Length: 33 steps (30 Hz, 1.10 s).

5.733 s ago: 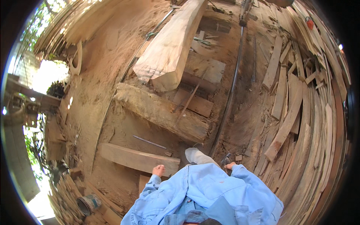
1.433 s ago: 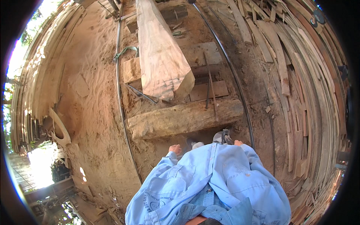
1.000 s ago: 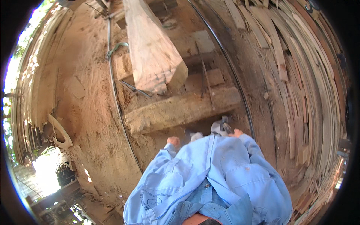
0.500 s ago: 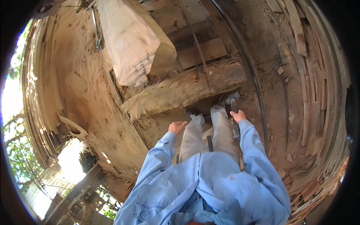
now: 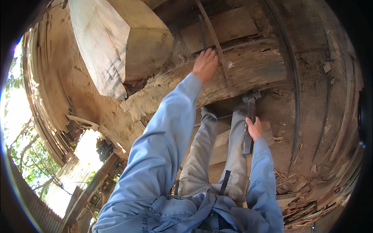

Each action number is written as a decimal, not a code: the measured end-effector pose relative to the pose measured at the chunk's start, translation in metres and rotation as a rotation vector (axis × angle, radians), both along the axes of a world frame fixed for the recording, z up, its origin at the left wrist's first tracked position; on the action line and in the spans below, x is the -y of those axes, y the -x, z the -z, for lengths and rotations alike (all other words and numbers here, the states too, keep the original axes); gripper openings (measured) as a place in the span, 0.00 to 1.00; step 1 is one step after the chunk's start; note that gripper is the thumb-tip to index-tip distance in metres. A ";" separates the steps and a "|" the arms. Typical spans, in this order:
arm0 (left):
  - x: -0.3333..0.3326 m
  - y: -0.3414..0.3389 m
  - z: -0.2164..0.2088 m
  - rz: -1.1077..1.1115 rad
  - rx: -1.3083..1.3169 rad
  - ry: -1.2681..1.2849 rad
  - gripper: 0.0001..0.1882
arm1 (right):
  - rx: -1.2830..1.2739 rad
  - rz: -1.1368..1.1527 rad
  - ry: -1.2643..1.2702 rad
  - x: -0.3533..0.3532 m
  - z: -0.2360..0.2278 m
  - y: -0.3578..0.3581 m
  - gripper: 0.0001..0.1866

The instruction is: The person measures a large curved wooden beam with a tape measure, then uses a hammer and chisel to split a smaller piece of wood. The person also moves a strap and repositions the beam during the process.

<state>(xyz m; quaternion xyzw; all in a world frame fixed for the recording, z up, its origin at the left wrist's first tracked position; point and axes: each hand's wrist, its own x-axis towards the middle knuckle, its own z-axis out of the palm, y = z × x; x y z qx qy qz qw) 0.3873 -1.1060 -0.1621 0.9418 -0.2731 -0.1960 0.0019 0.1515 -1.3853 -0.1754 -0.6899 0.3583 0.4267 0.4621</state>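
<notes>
My left hand (image 5: 205, 66) reaches over the rough log (image 5: 256, 70) lying across in front of me. Its fingers curl at the lower end of a thin dark metal rod (image 5: 202, 31); the fingertips and that end are hidden. Beside it a longer, flat brownish strip (image 5: 216, 40) leans over the log. Low by my right leg, my right hand (image 5: 254, 129) is closed round the handle of a hammer (image 5: 249, 136), its metal head up against the log's near side.
A large squared timber (image 5: 147, 50) stands beyond the log at left. A board (image 5: 221, 29) lies behind the log. A dark rail (image 5: 293, 77) curves along the right. Wood scraps (image 5: 322, 194) pile up at lower right, and stacked slabs (image 5: 42, 101) line the left.
My left hand has moved up and forward from beside my leg to the metal rod at the log. The hammer stays in my right hand, low by the leg. My view has shifted.
</notes>
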 end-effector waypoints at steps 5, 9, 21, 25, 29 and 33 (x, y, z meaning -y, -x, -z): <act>0.011 -0.046 0.031 0.292 0.128 -0.135 0.17 | -0.009 0.233 -0.080 -0.008 -0.004 0.033 0.17; 0.011 -0.062 0.034 0.329 0.090 -0.226 0.16 | -0.099 0.332 -0.101 -0.020 -0.021 0.036 0.16; -0.025 -0.049 0.041 0.264 0.218 -0.164 0.09 | -0.125 0.282 -0.087 -0.047 -0.029 0.047 0.17; -0.025 -0.063 0.046 0.330 0.027 -0.285 0.05 | -0.126 0.255 -0.123 -0.054 -0.032 0.055 0.16; -0.056 -0.052 0.031 0.275 -0.229 -0.382 0.06 | -0.115 0.280 -0.164 -0.059 -0.038 0.061 0.14; -0.092 -0.022 0.016 0.191 -0.178 -0.298 0.05 | -0.099 0.320 -0.206 -0.067 -0.049 0.047 0.14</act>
